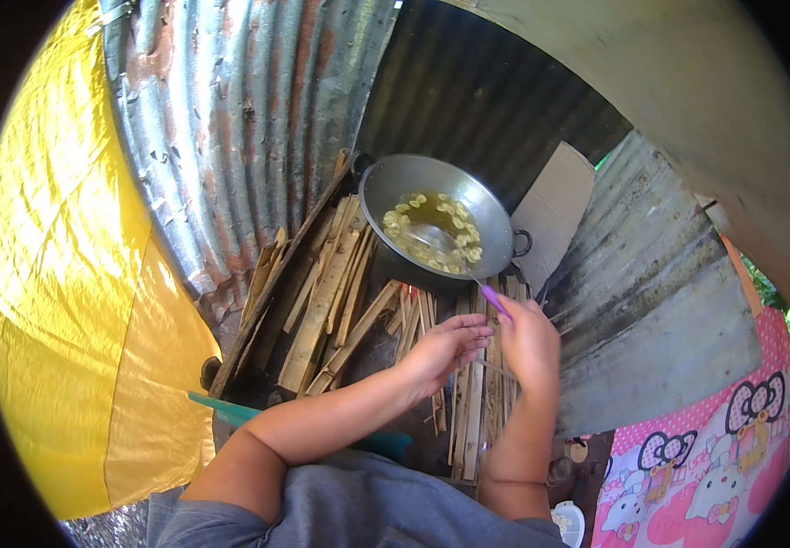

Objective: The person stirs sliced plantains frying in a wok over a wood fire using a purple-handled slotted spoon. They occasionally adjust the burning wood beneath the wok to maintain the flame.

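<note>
My right hand (530, 344) is closed round the handle of a purple-handled metal cooking utensil (493, 297). Its shaft slopes down over the near rim of a wide metal wok (486, 203) with dark loop handles. The utensil's head is in the yellowish oil, so its exact shape is hard to make out. Several pale yellow, round slices (457, 212) float in the oil, mostly in a ring near its edge. My left hand (450, 349) is held just left of the right, fingers stretched out and holding nothing, in front of the wok.
Split firewood (326, 292) lies left of and below the wok, with a red glow (406, 290) under it. Corrugated metal sheets (240, 119) stand behind. A cardboard piece (555, 210) leans at right. Yellow cloth (66, 274) hangs left; pink patterned cloth (696, 475) lies lower right.
</note>
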Motion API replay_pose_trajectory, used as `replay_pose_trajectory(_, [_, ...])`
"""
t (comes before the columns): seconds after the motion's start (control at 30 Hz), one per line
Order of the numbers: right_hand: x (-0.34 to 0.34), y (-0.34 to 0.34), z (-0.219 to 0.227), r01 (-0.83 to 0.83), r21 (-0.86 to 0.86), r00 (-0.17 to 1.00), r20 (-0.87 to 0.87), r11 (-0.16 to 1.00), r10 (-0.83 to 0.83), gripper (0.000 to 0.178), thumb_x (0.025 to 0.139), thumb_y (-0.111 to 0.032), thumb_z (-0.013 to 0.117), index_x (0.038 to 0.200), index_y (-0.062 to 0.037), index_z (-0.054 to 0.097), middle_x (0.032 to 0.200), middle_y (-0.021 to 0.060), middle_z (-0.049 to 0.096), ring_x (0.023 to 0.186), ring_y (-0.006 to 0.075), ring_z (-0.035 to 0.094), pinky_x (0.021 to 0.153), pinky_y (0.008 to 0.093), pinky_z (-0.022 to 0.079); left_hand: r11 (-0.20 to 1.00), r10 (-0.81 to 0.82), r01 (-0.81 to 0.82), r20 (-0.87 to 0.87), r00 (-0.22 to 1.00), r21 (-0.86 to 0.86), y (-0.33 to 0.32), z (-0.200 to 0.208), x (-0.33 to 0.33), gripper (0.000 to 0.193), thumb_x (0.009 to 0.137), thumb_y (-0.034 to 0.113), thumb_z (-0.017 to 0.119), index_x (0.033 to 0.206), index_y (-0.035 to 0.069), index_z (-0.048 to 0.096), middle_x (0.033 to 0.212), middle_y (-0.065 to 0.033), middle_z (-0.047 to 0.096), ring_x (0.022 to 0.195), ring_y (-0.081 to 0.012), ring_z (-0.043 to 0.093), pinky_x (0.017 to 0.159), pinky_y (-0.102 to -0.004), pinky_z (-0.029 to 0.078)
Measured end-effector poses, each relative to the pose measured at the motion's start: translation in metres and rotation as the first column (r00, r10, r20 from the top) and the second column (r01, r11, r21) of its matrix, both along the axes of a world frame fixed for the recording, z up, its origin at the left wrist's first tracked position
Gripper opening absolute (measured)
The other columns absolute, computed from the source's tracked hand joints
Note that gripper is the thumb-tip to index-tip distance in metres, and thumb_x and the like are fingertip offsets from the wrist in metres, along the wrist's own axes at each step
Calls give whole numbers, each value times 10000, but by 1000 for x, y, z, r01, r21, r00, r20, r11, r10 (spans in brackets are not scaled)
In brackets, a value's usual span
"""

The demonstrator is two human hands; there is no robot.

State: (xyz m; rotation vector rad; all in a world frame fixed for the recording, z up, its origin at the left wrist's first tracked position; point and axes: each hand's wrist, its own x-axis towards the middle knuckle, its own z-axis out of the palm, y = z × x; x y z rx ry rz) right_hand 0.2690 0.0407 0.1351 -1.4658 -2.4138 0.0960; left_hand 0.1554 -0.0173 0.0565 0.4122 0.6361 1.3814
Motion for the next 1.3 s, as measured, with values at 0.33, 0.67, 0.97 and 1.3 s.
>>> replay_pose_trajectory(0.33, [16, 8, -8, -32, 66, 998, -43, 997, 34, 254, 849, -131, 585, 1093, -133, 653, 912, 137, 603, 847, 336, 604, 722, 415, 483, 997, 30, -31, -22, 999, -67, -3, 0, -2, 311, 928, 126, 489, 1235, 79, 485, 1126, -35, 606, 1008, -121, 557, 867, -262, 405])
replay_pose_trajectory(0.67, [13, 3, -11, 40, 87, 997, -74, 995, -33, 251, 865, -142, 572, 1104, -153, 647, 869, 115, 573, 780, 330, 610, 675, 437, 486, 995, 17, -22, -53, 998, -97, -8, -13, -6, 368, 925, 121, 463, 1287, 56, 436, 1206, -63, 573, 1058, -145, 543, 914, -287, 394])
replay_pose_trajectory(0.97, [13, 70, -39, 122, 99, 958, -272, 988, -91, 255, 888, -147, 542, 1122, -108, 637, 964, 196, 610, 890, 377, 598, 769, 448, 478, 998, 34, -39, -91, 995, -53, -9, -4, -12, 354, 932, 126, 459, 1280, 63, 441, 1193, -59, 573, 1064, -150, 541, 921, -289, 399])
replay_pose_trajectory(1.3, [-10, 76, -67, 15, 22, 946, -325, 1000, -7, 278, 902, -185, 525, 1126, -39, 601, 986, 238, 624, 909, 415, 600, 785, 471, 479, 994, 94, -96, -48, 994, -47, -6, -7, -19, 346, 929, 115, 464, 1271, 65, 463, 1165, -45, 592, 1009, -130, 559, 874, -275, 412])
